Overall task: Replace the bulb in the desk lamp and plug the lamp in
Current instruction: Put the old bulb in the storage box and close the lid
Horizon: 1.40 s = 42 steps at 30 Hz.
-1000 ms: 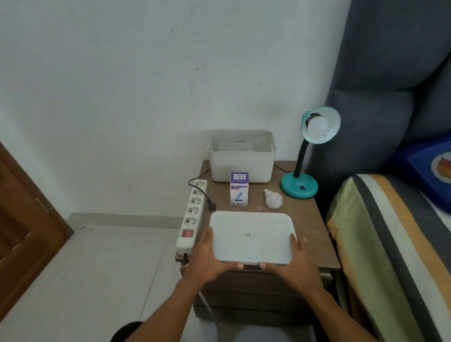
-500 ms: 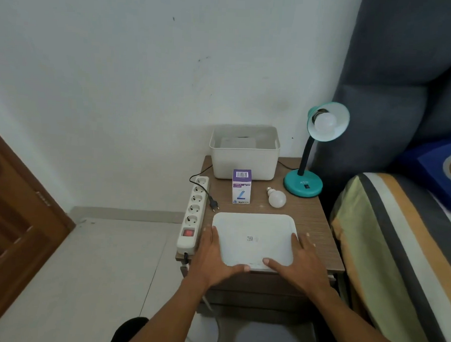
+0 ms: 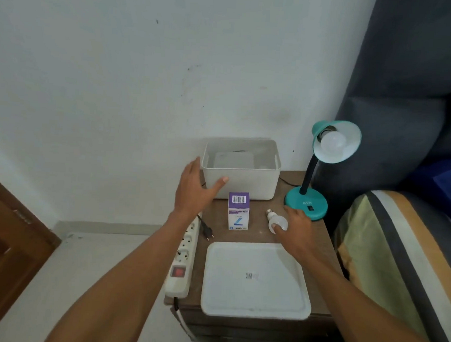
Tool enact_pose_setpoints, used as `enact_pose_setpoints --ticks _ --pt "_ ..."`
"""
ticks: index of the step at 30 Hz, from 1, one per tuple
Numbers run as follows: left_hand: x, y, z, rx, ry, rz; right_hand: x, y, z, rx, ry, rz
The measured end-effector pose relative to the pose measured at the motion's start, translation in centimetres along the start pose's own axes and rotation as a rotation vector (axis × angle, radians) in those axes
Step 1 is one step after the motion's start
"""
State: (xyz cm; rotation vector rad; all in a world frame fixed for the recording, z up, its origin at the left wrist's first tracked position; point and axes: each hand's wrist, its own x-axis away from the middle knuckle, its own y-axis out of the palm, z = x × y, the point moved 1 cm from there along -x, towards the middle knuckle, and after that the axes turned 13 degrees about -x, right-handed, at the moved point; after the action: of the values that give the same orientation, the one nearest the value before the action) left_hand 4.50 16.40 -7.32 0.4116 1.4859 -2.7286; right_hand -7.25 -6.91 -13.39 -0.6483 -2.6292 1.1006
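Desk (image 3: 317, 243): a small brown wooden one, standing against a white wall, with a bed (image 3: 397, 258) in striped covers lying to its right.

Desk lamp (image 3: 313, 175): teal, sitting at the far right corner, its shade tilting toward the camera with a white bulb (image 3: 331, 143) showing inside it.

Loose bulb (image 3: 276, 222): white, lying on its side on the desk just near-left of the lamp's base, its metal cap pointing far-left.

Right hand (image 3: 298, 228): resting over the loose bulb, the thumb touching the near side of the globe and the other fingers curving around its right side; whether the grip is closing fully cannot be told.

Left hand (image 3: 194, 189): hovering with fingers straight and spread, holding nothing, the thumb lying against the front wall of the white bin (image 3: 241, 169) and the fingertips reaching toward its left rim.

Bulb box (image 3: 238, 210): purple and white, standing upright in front of the bin, between the two hands.

White lid (image 3: 255, 279): lying flat at the near edge of the desk.

Power strip (image 3: 184, 255): white, running along the left edge, red switch at its near end.

Black plug (image 3: 207, 231): lying unplugged just beside the strip.
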Motion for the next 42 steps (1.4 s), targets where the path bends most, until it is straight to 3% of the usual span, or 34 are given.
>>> enact_pose_setpoints --ticks 7,12,17,22,31,35,42 --pt "-9.1 3.2 -0.6 0.085 -0.074 -0.119 -5.2 2.5 0.9 0.081 0.093 -0.093" --pt "-11.6 6.3 -1.6 0.130 -0.102 -0.212 -6.3 3.2 2.0 0.074 0.082 -0.112" --pt "-12.2 7.6 -3.1 0.182 -0.116 -0.205 -6.3 3.4 2.2 -0.023 0.057 -0.079" --pt "-11.7 7.1 -2.7 0.228 -0.097 -0.209 -5.6 2.1 0.5 -0.199 -0.128 0.049" --pt "-11.1 6.6 -2.1 0.306 -0.009 -0.178 -8.9 -3.5 -8.3 -0.440 -0.462 0.223" --pt "-11.1 6.6 -2.1 0.284 -0.018 -0.187 -13.0 -3.1 -10.5 -0.412 -0.397 0.159" --pt "-11.4 7.1 -2.4 0.276 -0.037 -0.153 -17.7 0.5 -10.6 -0.383 -0.180 -0.109"
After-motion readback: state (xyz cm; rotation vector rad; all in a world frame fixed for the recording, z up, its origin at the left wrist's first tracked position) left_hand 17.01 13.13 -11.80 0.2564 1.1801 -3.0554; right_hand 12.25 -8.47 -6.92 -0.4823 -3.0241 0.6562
